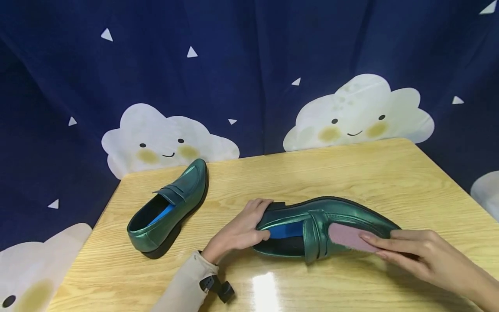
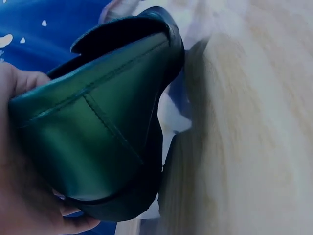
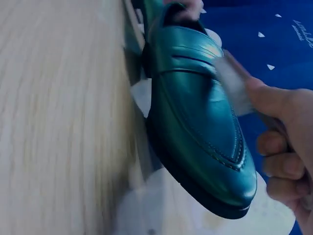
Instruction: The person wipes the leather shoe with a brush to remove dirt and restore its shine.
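A metallic green loafer (image 1: 351,208) with a blue lining inside is tilted on its side above the wooden table, toe to the right. At its heel my left hand (image 1: 243,225) grips it, thumb over the opening's rim and fingers around the back. The left wrist view shows the heel (image 2: 93,147) up close in that hand. My right hand (image 1: 425,251) pinches a pink oblong pad (image 1: 348,236) between thumb and fingers. In the right wrist view the pad (image 3: 232,83) lies against the upper beside the strap; its exact kind is unclear.
A second green loafer (image 1: 175,208) stands upright at the table's left, toe pointing to the back. The wooden table (image 1: 312,182) ends at a dark blue curtain (image 1: 241,65) printed with clouds. A black strap (image 1: 218,288) hangs at the left wrist.
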`<state>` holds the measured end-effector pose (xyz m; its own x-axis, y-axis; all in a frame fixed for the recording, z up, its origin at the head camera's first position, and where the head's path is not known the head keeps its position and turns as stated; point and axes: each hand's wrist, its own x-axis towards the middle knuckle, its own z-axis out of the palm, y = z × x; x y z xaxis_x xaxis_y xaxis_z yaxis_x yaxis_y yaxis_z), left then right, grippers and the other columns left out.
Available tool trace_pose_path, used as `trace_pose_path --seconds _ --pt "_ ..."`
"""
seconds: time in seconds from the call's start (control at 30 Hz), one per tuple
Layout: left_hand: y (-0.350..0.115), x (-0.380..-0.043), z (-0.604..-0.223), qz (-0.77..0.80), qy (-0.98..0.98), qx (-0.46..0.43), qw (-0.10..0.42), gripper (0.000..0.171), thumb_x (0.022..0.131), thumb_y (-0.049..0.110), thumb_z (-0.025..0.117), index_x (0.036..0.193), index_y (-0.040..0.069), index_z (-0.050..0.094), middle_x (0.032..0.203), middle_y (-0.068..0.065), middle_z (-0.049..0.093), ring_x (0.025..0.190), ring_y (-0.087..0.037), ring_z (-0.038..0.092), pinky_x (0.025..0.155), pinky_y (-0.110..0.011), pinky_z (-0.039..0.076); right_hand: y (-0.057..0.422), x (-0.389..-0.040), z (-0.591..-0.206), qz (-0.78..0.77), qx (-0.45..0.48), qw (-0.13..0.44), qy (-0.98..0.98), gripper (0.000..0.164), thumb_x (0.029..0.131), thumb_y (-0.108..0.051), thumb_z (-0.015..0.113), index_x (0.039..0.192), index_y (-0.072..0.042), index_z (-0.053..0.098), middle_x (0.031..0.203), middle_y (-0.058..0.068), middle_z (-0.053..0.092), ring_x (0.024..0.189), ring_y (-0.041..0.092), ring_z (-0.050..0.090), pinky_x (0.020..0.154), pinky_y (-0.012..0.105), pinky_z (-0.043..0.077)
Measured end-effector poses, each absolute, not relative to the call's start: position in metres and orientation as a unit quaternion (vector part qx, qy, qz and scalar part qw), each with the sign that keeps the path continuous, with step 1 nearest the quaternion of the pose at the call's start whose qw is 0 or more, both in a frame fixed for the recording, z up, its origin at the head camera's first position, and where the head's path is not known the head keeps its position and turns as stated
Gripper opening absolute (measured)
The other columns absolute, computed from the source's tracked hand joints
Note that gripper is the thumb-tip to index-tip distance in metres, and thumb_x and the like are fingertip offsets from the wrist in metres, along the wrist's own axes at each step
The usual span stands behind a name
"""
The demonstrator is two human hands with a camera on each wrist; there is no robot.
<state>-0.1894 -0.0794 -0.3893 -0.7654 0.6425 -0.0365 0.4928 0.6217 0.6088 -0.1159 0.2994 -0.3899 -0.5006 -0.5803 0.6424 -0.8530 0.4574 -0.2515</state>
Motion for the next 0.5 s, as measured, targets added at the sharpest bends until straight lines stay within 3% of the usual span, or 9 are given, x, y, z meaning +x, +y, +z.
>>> trace_pose_path --seconds 0.17,0.3,0.4,0.5 --pt "-0.076 -0.188 -0.39 0.277 0.902 0.309 0.115 0.079 0.086 0.045 0.058 0.149 0.004 0.031 0.145 -0.012 0.036 0.132 -0.026 0.034 0.103 -0.047 0.036 0.3 -0.132 -0.385 0.285 0.402 0.288 -0.821 0.042 0.098 -0.035 0.052 0.107 0.0 0.073 0.069 -0.017 0.054 0.061 -0.013 0.035 0.053 0.008 0.031" --pt "-0.074 -0.188 -0.391 0.278 0.904 0.296 0.132 0.085 0.088 0.058 0.054 0.15 0.007 0.029 0.148 -0.011 0.034 0.134 -0.025 0.032 0.104 -0.048 0.035 0.298 -0.132 -0.387 0.279 0.422 0.272 -0.819 0.042 0.099 -0.033 0.05 0.11 0.001 0.071 0.068 -0.02 0.045 0.062 -0.014 0.029 0.053 0.007 0.029" --pt "-0.074 -0.188 -0.389 0.281 0.905 0.289 0.14 0.086 0.088 0.06 0.054 0.151 0.008 0.028 0.15 -0.01 0.032 0.136 -0.025 0.029 0.105 -0.049 0.033 0.297 -0.124 -0.388 0.287 0.448 0.248 -0.81 0.041 0.1 -0.031 0.049 0.111 0.003 0.07 0.069 -0.02 0.035 0.064 -0.015 0.025 0.054 0.004 0.027" --pt "-0.075 -0.188 -0.389 0.28 0.905 0.287 0.142 0.086 0.088 0.059 0.055 0.151 0.007 0.027 0.15 -0.01 0.031 0.137 -0.025 0.028 0.106 -0.049 0.032 0.295 -0.119 -0.385 0.3 0.463 0.231 -0.802 0.039 0.099 -0.029 0.052 0.11 0.003 0.071 0.068 -0.02 0.036 0.064 -0.015 0.026 0.054 0.003 0.027"
